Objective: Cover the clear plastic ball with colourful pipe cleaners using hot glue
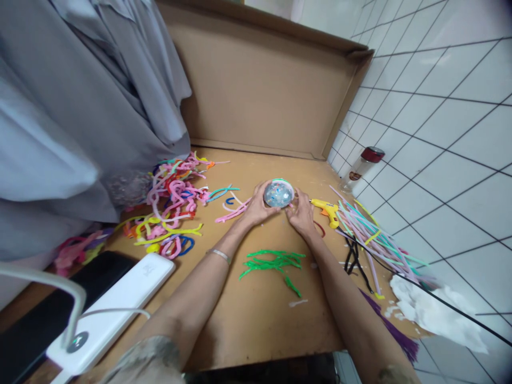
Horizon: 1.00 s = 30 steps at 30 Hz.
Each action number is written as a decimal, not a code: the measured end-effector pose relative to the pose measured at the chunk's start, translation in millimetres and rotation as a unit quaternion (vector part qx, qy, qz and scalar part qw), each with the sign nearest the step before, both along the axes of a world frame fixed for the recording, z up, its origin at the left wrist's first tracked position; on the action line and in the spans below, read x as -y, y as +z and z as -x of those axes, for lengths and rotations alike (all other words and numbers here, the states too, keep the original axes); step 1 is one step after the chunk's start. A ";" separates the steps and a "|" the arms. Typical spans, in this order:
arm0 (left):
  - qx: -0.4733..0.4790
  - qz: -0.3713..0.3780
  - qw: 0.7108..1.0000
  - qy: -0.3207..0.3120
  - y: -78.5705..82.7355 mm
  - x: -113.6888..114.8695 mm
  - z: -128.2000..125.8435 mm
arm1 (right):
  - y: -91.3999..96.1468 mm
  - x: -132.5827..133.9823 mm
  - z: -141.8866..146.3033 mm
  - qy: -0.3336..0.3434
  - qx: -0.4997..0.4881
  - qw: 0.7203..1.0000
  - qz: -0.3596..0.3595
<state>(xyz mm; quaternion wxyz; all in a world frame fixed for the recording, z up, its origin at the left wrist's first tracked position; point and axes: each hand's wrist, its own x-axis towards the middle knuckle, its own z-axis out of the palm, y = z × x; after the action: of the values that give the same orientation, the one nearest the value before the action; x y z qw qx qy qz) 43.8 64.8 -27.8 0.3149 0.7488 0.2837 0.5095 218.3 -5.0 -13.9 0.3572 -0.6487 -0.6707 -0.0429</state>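
Note:
A clear round ball [278,194] filled with glittery bits rests on the brown table [256,314], toward the back. My left hand [258,205] cups its left side with curled fingers. My right hand [301,214] presses against its right side, fingers closed round it. Green pipe cleaners [276,262] lie between my forearms. A yellow glue gun [326,209] lies just right of my right hand.
A heap of coloured pipe cleaners [172,202] sits at the left, a bundle of straight ones [372,234] at the right. A white power bank [116,304] and dark phone lie front left. Cardboard [264,90] stands behind, a jar [362,166] by the tiled wall, white tissue [432,309] front right.

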 end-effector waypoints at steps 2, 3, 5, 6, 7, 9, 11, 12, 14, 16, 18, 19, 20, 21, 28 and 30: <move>-0.003 -0.009 1.000 0.002 -1.0 0.4 0.0 | -0.8 0.6 -1.1 0.002 -0.005 1.000 -0.012; -0.006 -0.013 1.000 0.002 -1.4 0.8 0.0 | -1.0 1.1 -1.4 0.002 -0.007 1.000 -0.016; -0.013 -0.019 1.000 0.004 -1.5 1.6 0.7 | -1.0 2.6 -1.7 0.001 -0.007 1.000 -0.022; -0.017 -0.020 1.000 0.010 -0.8 2.2 1.6 | -0.8 3.5 -1.5 0.000 -0.007 1.000 -0.025; -0.020 -0.019 0.999 0.019 0.5 2.8 3.1 | -0.6 4.4 -1.2 -0.002 -0.006 1.000 -0.029; -0.017 -0.012 0.998 0.052 5.4 4.2 8.2 | 0.0 6.0 -0.4 -0.005 -0.006 0.999 -0.043; 0.001 0.001 0.995 0.103 12.5 6.1 15.9 | 0.7 7.4 0.5 -0.011 -0.009 0.998 -0.062; 0.015 0.010 0.991 0.135 16.2 7.1 20.5 | 1.2 8.0 1.1 -0.015 -0.013 0.997 -0.073; 0.044 0.036 0.975 0.215 22.5 9.5 30.6 | 2.4 9.4 2.8 -0.023 -0.026 0.994 -0.100; 0.058 0.067 0.951 0.295 25.3 11.9 40.7 | 4.1 11.3 5.2 -0.026 -0.039 0.991 -0.128; 0.048 0.087 0.935 0.340 23.9 14.8 49.5 | 6.1 14.1 8.5 -0.022 -0.045 0.987 -0.154; 0.033 0.091 0.932 0.349 22.1 16.5 53.1 | 7.2 15.8 10.4 -0.018 -0.047 0.985 -0.165; 0.012 0.091 0.932 0.351 20.1 18.6 56.0 | 8.2 17.5 12.3 -0.012 -0.048 0.984 -0.173; -0.014 0.087 0.934 0.348 18.2 21.1 58.2 | 9.0 19.2 14.4 -0.007 -0.048 0.983 -0.180; -0.254 0.034 0.901 0.351 21.7 46.8 63.5 | 15.0 27.1 27.6 0.004 -0.049 0.975 -0.216; -0.326 0.043 0.880 0.344 25.4 52.6 64.3 | 17.4 28.4 30.9 0.007 -0.045 0.973 -0.224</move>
<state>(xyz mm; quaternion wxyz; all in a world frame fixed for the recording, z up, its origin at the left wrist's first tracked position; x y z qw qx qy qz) -20.5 12.1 -2.4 0.0413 0.7139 0.6314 0.2999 187.4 -33.5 3.5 0.5237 -0.5487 -0.6316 -0.1604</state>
